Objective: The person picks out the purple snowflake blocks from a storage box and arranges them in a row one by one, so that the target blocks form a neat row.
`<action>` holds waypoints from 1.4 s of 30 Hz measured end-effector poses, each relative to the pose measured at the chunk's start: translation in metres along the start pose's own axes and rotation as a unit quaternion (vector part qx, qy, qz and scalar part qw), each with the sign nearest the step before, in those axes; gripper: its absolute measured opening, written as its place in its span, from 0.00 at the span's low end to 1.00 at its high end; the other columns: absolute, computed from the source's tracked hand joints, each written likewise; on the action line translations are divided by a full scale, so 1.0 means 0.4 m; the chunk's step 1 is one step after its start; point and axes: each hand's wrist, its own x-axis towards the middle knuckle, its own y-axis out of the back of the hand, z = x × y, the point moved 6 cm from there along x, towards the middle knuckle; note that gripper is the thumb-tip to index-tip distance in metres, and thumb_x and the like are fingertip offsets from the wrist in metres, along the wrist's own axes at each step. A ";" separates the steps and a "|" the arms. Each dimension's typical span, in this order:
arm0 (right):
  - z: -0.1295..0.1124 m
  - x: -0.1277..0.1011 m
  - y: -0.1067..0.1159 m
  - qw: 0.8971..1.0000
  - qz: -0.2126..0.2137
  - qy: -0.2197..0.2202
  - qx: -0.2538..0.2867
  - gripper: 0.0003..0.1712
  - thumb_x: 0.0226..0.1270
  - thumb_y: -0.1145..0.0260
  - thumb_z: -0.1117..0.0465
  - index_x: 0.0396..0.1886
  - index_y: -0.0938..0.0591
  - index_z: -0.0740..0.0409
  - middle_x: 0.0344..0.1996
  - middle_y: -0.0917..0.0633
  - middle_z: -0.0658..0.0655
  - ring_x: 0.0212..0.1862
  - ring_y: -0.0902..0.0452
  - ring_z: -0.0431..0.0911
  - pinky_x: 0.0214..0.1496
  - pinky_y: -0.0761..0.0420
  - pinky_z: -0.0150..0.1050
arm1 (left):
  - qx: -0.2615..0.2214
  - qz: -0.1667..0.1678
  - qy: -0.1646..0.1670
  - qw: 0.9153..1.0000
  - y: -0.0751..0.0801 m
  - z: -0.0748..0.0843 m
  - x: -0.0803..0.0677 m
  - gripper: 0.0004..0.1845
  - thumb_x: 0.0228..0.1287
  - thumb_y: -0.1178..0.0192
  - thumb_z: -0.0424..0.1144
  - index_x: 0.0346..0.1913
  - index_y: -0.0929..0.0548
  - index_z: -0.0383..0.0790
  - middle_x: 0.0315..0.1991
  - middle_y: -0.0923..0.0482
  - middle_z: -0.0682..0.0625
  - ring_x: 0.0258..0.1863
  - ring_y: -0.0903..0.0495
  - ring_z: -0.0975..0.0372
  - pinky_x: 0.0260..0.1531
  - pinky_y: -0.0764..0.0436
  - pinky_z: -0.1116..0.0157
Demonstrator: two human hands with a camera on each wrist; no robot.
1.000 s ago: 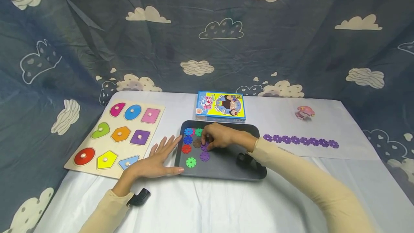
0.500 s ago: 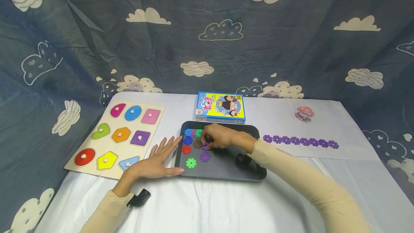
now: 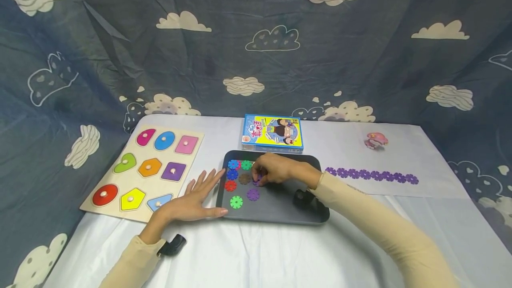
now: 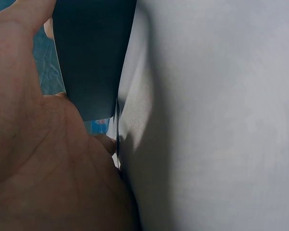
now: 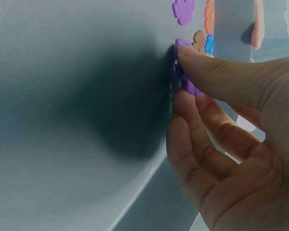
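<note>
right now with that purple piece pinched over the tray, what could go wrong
1. The right hand pinches the purple piece only by its edge, so it might slip from the fingers and drop back onto the tray.
2. The brown piece and blue piece lie close beside it, so the lift could knock them out of place.
3. The left hand rests flat at the tray's edge, so a nudge might shift the tray.
</note>
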 end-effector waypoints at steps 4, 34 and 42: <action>0.006 -0.008 0.006 1.000 0.005 0.000 -0.001 0.04 0.60 0.26 0.66 0.32 0.13 0.54 0.33 0.13 0.47 0.36 0.19 0.38 0.45 0.17 0.33 | 0.004 -0.002 0.003 1.000 0.002 0.001 0.002 0.57 0.59 0.38 0.69 0.80 0.64 0.67 0.83 0.70 0.46 0.80 0.76 0.46 0.75 0.73 0.38; 0.048 -0.179 0.086 0.987 0.148 0.010 0.067 0.05 0.66 0.29 0.63 0.41 0.13 0.57 0.39 0.13 0.47 0.40 0.19 0.39 0.49 0.15 0.38 | 0.005 -0.002 0.000 1.000 0.002 0.001 0.002 0.57 0.59 0.37 0.68 0.80 0.65 0.67 0.83 0.71 0.46 0.80 0.76 0.47 0.74 0.73 0.38; 0.084 -0.250 0.107 0.979 0.186 -0.013 0.080 0.06 0.65 0.28 0.62 0.41 0.12 0.55 0.39 0.13 0.45 0.37 0.21 0.40 0.42 0.17 0.34 | -0.003 -0.002 0.004 1.000 0.000 0.004 0.001 0.57 0.58 0.37 0.68 0.81 0.64 0.66 0.83 0.70 0.45 0.80 0.76 0.46 0.75 0.74 0.39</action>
